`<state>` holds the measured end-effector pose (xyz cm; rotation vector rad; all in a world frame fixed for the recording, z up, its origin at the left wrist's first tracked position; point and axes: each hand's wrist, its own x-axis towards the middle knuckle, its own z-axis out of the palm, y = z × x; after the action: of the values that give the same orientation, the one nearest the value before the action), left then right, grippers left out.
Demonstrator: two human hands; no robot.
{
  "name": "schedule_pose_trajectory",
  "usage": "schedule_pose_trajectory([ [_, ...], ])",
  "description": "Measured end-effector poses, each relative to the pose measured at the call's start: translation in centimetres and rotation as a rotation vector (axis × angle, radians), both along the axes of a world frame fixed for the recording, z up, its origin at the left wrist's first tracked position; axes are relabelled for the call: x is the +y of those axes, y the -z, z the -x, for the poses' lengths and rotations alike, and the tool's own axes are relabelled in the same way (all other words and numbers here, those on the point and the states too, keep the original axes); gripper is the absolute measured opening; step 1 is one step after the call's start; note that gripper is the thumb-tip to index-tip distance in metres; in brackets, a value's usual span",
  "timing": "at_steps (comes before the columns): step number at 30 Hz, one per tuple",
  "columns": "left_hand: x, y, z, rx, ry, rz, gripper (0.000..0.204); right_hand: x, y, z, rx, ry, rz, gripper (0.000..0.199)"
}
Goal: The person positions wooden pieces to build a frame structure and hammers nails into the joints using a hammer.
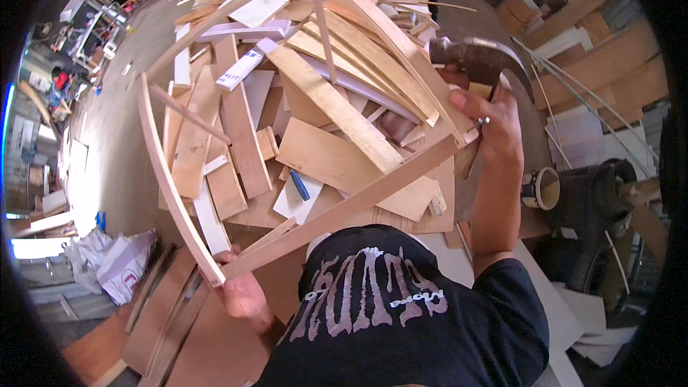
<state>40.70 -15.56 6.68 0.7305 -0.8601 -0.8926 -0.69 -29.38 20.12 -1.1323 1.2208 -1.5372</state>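
A four-sided frame of light wooden strips (pixel 340 211) is raised, tilted, in front of me. Thin diagonal braces (pixel 322 29) cross two of its corners. My left hand (pixel 245 295) is closed around the near left corner, its thumb on the outside. At the near right corner, my right hand (pixel 494 118) grips a hammer (pixel 479 57) just below its dark metal head, fingers against the frame's edge. Part of the hammer's handle (pixel 469 160) shows below that hand. The far corner of the frame reaches over a wood pile.
Loose boards and offcuts (pixel 330 115) lie heaped beneath the frame, with a small blue object (pixel 299 185) among them. A white plastic bag (pixel 129 265) and leaning panels (pixel 161 315) are at left. A bucket (pixel 541 188) and a dark bin (pixel 591 197) stand at right.
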Motion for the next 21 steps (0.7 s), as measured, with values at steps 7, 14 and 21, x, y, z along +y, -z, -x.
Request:
schedule_pose_trajectory([
  [7,1.9,0.1,3.0,-0.02,-0.159,-0.08,0.057,-0.2,1.1,2.3,0.004,-0.113,-0.023,0.055],
  [14,7.5,1.2,8.6,0.127,-0.329,-0.018,0.043,-1.0,0.2,4.5,-0.051,-0.344,0.04,0.059],
  [21,11.3,1.6,17.7,0.108,-0.481,-0.028,0.041,-4.9,1.6,7.7,0.059,-0.461,0.107,0.059],
])
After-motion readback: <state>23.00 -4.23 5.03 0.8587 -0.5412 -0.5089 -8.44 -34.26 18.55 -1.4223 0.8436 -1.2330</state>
